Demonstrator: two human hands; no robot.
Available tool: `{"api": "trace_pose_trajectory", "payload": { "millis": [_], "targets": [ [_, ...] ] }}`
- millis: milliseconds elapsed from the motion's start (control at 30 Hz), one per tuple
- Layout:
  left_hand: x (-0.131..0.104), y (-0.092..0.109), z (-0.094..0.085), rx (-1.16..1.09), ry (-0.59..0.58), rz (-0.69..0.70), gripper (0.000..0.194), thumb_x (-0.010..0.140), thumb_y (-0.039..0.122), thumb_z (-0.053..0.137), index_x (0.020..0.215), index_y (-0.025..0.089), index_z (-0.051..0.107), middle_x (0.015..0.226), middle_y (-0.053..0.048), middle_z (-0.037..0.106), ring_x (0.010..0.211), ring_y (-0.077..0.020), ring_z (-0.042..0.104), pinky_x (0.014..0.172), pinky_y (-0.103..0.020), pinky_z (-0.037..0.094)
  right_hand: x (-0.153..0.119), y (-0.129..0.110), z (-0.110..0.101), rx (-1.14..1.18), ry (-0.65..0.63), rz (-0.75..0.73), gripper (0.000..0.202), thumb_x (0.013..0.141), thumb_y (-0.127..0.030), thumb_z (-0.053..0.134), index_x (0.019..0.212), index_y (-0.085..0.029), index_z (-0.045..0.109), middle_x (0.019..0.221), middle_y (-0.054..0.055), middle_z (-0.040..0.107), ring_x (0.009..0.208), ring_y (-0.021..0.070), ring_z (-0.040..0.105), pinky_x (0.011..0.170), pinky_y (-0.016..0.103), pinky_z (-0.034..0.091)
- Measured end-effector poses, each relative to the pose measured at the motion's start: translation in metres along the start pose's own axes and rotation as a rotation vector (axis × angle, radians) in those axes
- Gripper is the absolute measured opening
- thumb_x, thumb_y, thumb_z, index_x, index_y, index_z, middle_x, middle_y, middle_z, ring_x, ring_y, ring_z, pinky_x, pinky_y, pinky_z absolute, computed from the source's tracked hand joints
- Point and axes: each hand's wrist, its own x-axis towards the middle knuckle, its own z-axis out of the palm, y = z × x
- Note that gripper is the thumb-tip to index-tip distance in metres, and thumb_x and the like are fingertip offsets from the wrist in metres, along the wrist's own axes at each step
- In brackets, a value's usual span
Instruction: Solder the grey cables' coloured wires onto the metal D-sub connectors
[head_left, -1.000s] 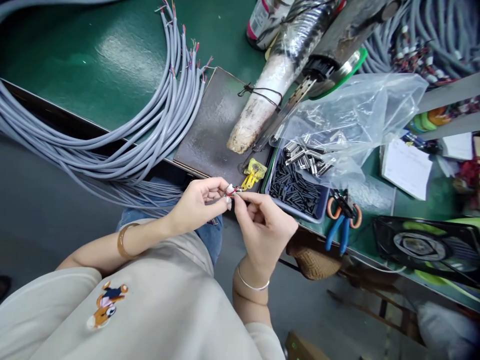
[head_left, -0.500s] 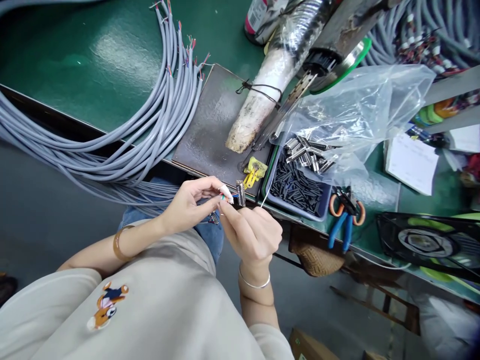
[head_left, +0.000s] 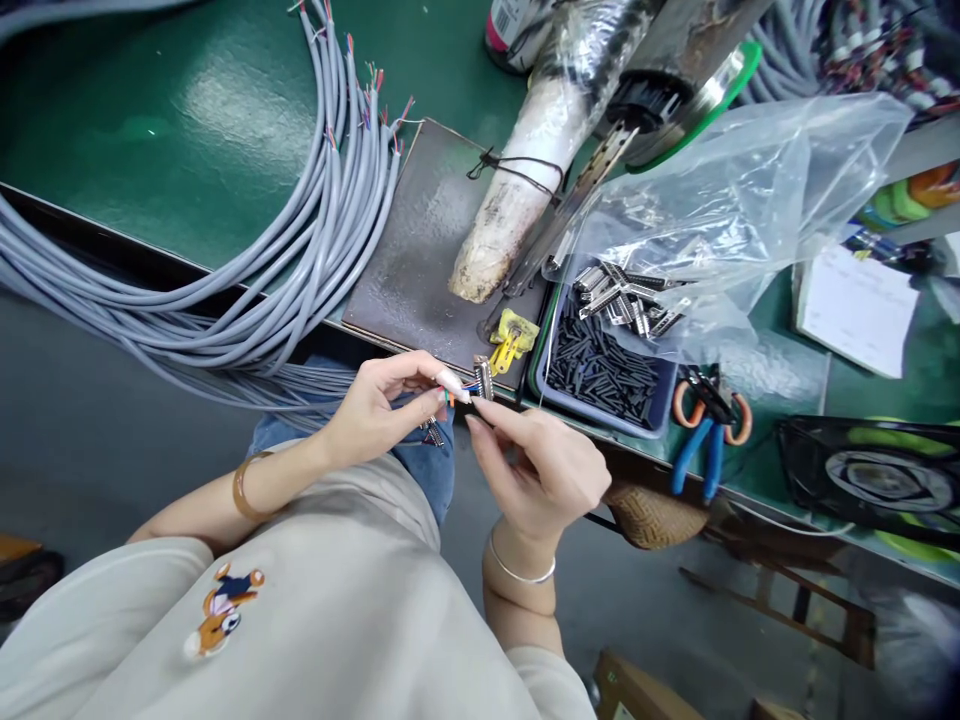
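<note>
My left hand [head_left: 401, 400] pinches the thin coloured wires [head_left: 450, 396] of a cable between thumb and forefinger, at the table's front edge. Just past its fingertips is a metal multi-pin connector [head_left: 483, 378], with blue wires running to it. My right hand [head_left: 544, 465] is close by on the right, its forefinger tip near the wires and its thumb a little apart. A thin pale strand, seemingly solder wire [head_left: 548, 350], runs down to the curled fingers of that hand; the grip itself is hidden. Another connector [head_left: 433, 432] shows below my left hand, over my lap.
Grey cables [head_left: 315, 240] with stripped ends lie at left. A dark board [head_left: 420, 240] carries a wrapped white tube [head_left: 499, 225] and a yellow clip [head_left: 513, 340]. Right are a tray [head_left: 660, 425] of black sleeves and connectors, a plastic bag [head_left: 780, 200], pliers [head_left: 701, 450] and a fan [head_left: 870, 480].
My right hand has moved right and turned, its thumb and forefinger coming away from the wires. My left hand keeps its pinch in nearly the same place. The view has shifted slightly.
</note>
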Motion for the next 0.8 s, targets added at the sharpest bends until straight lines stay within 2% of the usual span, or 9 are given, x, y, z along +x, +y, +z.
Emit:
{"api": "trace_pose_trajectory", "payload": {
  "millis": [167,267,333,467,533,600,667,733,800],
  "targets": [
    [0.0,0.001,0.0,0.024,0.003,0.012,0.013,0.09,0.027,0.075,0.089,0.014,0.074,0.084,-0.007,0.075,0.076,-0.0128,0.071,0.075,-0.02,0.059,-0.001,0.0,0.01,-0.051,-0.051,-0.098,0.02,0.092,-0.017,0.072,0.112,-0.019,0.07,0.06,-0.007,0.06,0.049,0.0081,0.043,0.052,0.026,0.036],
    [0.001,0.003,0.004,0.016,0.013,-0.043,0.016,0.088,0.028,0.077,0.088,0.013,0.073,0.08,-0.006,0.074,0.072,-0.0119,0.069,0.072,-0.02,0.059,0.001,0.0,0.014,-0.066,-0.033,-0.089,0.013,0.092,-0.015,0.071,0.105,-0.019,0.071,0.06,-0.006,0.059,0.05,0.0078,0.044,0.052,0.026,0.035],
    [0.001,0.005,0.007,-0.044,0.031,-0.122,0.019,0.086,0.029,0.08,0.089,0.013,0.071,0.073,-0.002,0.071,0.061,-0.0092,0.065,0.061,-0.018,0.057,0.003,-0.002,0.015,0.018,-0.01,0.048,0.007,0.092,-0.015,0.07,0.097,-0.021,0.07,0.062,-0.007,0.059,0.049,0.0057,0.043,0.051,0.024,0.034],
    [0.003,0.01,0.015,-0.155,0.078,-0.234,0.029,0.073,0.025,0.09,0.082,0.013,0.066,0.064,0.002,0.067,0.048,-0.0042,0.054,0.047,-0.013,0.046,0.007,-0.006,0.015,0.341,-0.069,0.478,0.012,0.097,-0.025,0.065,0.086,-0.021,0.067,0.06,-0.009,0.052,0.046,0.0035,0.037,0.046,0.02,0.031],
    [0.004,0.013,0.018,-0.179,0.09,-0.265,0.031,0.07,0.023,0.093,0.077,0.013,0.064,0.062,0.002,0.067,0.046,-0.0033,0.051,0.045,-0.013,0.044,0.008,-0.007,0.015,0.464,-0.114,0.602,0.019,0.098,-0.031,0.063,0.083,-0.02,0.066,0.06,-0.008,0.052,0.046,0.0041,0.038,0.044,0.02,0.031],
    [0.006,0.014,0.019,-0.205,0.082,-0.29,0.032,0.069,0.024,0.093,0.076,0.013,0.063,0.061,0.002,0.067,0.045,-0.0031,0.05,0.044,-0.013,0.043,0.009,-0.006,0.015,0.529,-0.117,0.66,0.022,0.098,-0.034,0.063,0.08,-0.02,0.065,0.059,-0.008,0.051,0.047,0.0047,0.04,0.044,0.02,0.031],
    [0.007,0.012,0.017,-0.251,0.063,-0.301,0.031,0.072,0.026,0.092,0.079,0.014,0.064,0.064,0.002,0.069,0.045,-0.0031,0.05,0.044,-0.014,0.042,0.011,-0.002,0.016,0.536,-0.001,0.657,0.025,0.097,-0.033,0.063,0.076,-0.02,0.064,0.057,-0.007,0.05,0.047,0.0052,0.042,0.045,0.021,0.031],
    [0.009,0.008,0.009,-0.312,0.022,-0.316,0.031,0.075,0.03,0.09,0.082,0.015,0.064,0.068,0.0,0.072,0.046,-0.0043,0.054,0.044,-0.014,0.043,0.013,0.005,0.015,0.513,0.261,0.564,0.029,0.097,-0.032,0.061,0.071,-0.021,0.064,0.053,-0.007,0.045,0.044,0.0053,0.038,0.042,0.022,0.028],
    [0.01,0.002,-0.003,-0.38,-0.06,-0.354,0.035,0.074,0.037,0.09,0.077,0.016,0.062,0.068,-0.001,0.072,0.047,-0.007,0.057,0.043,-0.016,0.043,0.016,0.013,0.014,0.475,0.568,0.36,0.028,0.096,-0.034,0.059,0.072,-0.022,0.067,0.049,-0.009,0.035,0.037,0.0046,0.026,0.038,0.024,0.02]
  ]
}}
